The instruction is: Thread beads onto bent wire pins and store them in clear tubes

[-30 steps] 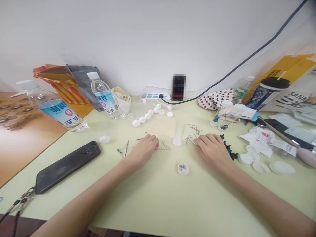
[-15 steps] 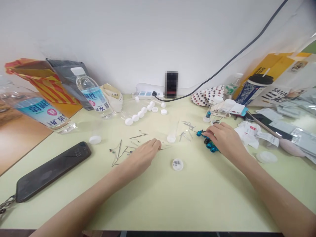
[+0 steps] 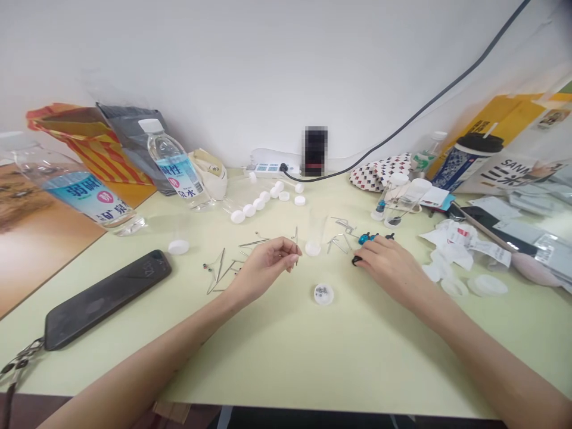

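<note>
Near the middle of the table, my left hand [image 3: 270, 263] pinches a thin silver metal rod [image 3: 296, 235] and holds it upright. To its left lie several slim, partly bent metal rods [image 3: 220, 268], some with small dark bead-like ends. My right hand [image 3: 388, 262] reaches down at the right, its fingertips closed on a small black piece [image 3: 356, 260]. Just beyond them are shiny blue round pieces [image 3: 364, 238] with black parts, some hidden by the hand. A small round white dish [image 3: 323, 294] between the hands contains tiny metal parts. L-shaped silver rods [image 3: 339, 243] lie behind it.
Clear tubes with white caps [image 3: 248, 210] line the back beside a power strip [image 3: 273, 168]. Water bottles [image 3: 176, 167] and a phone [image 3: 107, 301] are on the left. Crumpled paper [image 3: 453, 241], round lids [image 3: 488, 285] and a cup [image 3: 467, 158] crowd the right.
My left hand has turned and lifted the rod from nearly flat to upright. My right hand has shifted toward me and left, from the blue pieces to a black one.
</note>
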The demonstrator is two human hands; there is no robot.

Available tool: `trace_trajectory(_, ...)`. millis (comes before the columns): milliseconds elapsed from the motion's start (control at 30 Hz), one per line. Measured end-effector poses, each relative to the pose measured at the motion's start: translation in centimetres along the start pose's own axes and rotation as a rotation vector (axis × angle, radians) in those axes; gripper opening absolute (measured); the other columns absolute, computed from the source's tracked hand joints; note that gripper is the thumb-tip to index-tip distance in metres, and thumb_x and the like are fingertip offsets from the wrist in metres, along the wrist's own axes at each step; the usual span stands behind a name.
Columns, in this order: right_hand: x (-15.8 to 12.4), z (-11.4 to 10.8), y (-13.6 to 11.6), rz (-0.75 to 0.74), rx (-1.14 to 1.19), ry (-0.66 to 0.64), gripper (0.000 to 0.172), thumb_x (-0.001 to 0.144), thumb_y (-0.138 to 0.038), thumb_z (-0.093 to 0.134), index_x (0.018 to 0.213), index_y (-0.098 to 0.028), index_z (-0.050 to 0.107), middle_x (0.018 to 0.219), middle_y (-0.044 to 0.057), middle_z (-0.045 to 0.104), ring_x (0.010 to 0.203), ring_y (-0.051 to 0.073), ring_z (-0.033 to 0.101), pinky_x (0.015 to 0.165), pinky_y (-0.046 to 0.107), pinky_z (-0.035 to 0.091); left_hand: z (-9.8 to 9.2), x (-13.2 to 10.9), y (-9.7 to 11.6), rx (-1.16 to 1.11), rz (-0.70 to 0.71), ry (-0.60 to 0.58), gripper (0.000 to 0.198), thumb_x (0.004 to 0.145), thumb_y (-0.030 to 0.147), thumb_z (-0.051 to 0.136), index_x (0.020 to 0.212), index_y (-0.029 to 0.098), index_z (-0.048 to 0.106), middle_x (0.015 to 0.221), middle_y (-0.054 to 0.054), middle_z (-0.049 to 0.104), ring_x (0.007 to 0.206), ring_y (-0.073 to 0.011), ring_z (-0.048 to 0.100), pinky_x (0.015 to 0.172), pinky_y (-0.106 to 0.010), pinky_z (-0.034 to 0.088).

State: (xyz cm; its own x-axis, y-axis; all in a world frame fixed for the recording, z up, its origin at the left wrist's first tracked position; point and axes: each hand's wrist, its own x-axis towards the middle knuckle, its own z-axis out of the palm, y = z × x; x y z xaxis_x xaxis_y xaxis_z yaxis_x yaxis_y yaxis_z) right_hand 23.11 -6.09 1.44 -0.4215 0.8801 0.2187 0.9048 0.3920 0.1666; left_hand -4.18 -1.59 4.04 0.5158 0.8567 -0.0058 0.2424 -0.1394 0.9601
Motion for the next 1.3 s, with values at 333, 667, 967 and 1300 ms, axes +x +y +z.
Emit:
trace_trajectory(333, 2.0, 1.3, -4.9, -0.075, 0.571, 0.122, 0.022, 0.095, -0.023, 0.046, 0.105, -0.018, 0.065, 0.090, 0.007, 0.067, 0.084, 0.019, 0.058, 0.074, 0.032, 0.047, 1.1, 0.0, -0.7, -0.044, 0.052, 0.086, 0.013, 0.083, 0.028, 0.061, 0.079, 0.017, 0.066, 0.082, -0.003, 0.066, 0.069, -0.0123, 0.056, 0.066, -0.028, 0.049)
trace_trajectory(667, 1.9, 1.0, -5.3, 0.169, 1.009, 0.011, 0.020, 0.091, -0.021, 0.047, 0.108, -0.023, 0.057, 0.085, 0.000, 0.069, 0.072, 0.015, 0.062, 0.066, 0.028, 0.046, 2.5, 0.5, -1.2, 0.153, 0.152, 0.092, 0.016, 0.086, 0.028, 0.057, 0.082, 0.020, 0.070, 0.084, -0.003, 0.068, 0.081, -0.0162, 0.060, 0.075, -0.031, 0.047)
trace_trajectory(967, 2.0, 2.2, -3.2, 0.269, 0.623, 0.174, 0.018, 0.092, -0.018, 0.042, 0.101, -0.020, 0.056, 0.095, 0.006, 0.067, 0.083, 0.021, 0.062, 0.071, 0.033, 0.046, 2.8, 0.3, -1.3, 0.346, 0.224, 0.093, 0.018, 0.088, 0.022, 0.053, 0.081, 0.020, 0.068, 0.084, -0.002, 0.068, 0.075, -0.0144, 0.060, 0.068, -0.027, 0.046)
trace_trajectory(1300, 2.2, 3.2, -2.5, 0.176, 0.173, 0.164, 0.027, 0.094, -0.022, 0.040, 0.116, -0.020, 0.055, 0.109, 0.011, 0.058, 0.095, 0.025, 0.056, 0.070, 0.033, 0.046, 2.9, 0.4, -1.6, 0.409, 0.212, 0.051, 0.020, 0.088, 0.021, 0.049, 0.078, 0.020, 0.066, 0.086, -0.002, 0.067, 0.075, -0.0145, 0.060, 0.069, -0.028, 0.047)
